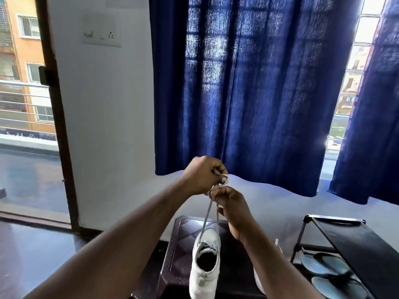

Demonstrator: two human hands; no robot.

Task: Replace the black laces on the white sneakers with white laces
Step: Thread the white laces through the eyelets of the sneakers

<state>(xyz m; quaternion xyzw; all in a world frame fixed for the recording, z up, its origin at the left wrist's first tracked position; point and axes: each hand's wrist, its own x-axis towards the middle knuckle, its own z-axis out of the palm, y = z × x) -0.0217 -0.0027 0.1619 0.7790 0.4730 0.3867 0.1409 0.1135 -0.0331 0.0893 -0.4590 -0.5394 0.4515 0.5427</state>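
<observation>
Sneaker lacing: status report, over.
Left hand, right hand pinching white lace, strands pulled up. Sneaker below, over dark stool. Nothing in the way.

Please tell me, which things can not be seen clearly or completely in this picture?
- Head view: the ends of the thin white lace are hidden inside the left hand and the right hand.
- Head view: the second white sneaker is mostly hidden behind the right forearm.
- Head view: the eyelets of the white low-top sneaker are too small to count.
- Head view: round items in the black metal shoe rack are blurred.
</observation>
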